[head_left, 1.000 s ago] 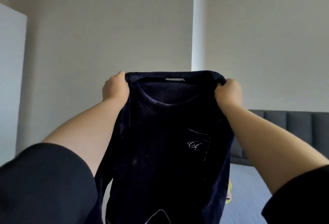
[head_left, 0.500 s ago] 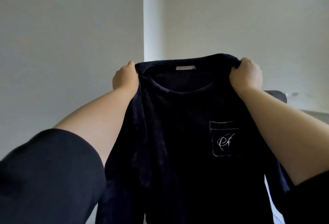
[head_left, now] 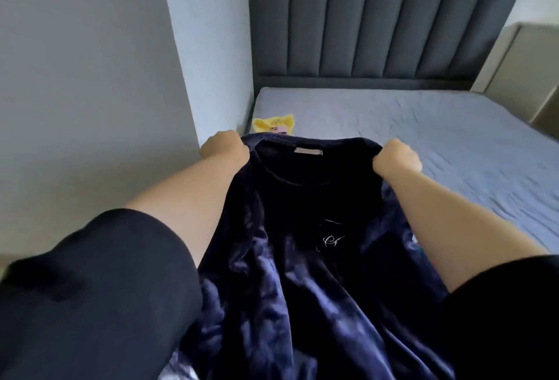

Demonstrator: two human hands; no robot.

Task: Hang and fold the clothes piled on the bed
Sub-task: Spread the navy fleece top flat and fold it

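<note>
A dark navy velvet top (head_left: pixel 290 258) with a small white embroidered chest pocket is spread out in front of me over the bed (head_left: pixel 423 137). My left hand (head_left: pixel 225 147) grips its left shoulder and my right hand (head_left: pixel 396 159) grips its right shoulder, both fists closed on the cloth. The neckline with a pale label faces me. The lower part of the top drops out of the bottom of the view.
A yellow garment (head_left: pixel 273 124) lies on the light grey sheet just beyond the top, near the bed's left edge. A dark grey padded headboard (head_left: pixel 384 23) stands at the far end. A wall corner (head_left: pixel 181 47) is on the left and a beige cabinet (head_left: pixel 526 56) on the right.
The view has swung down from the wall to the bed. My hands have lowered the navy top from held high in the air down toward the mattress, still gripping both shoulders.
</note>
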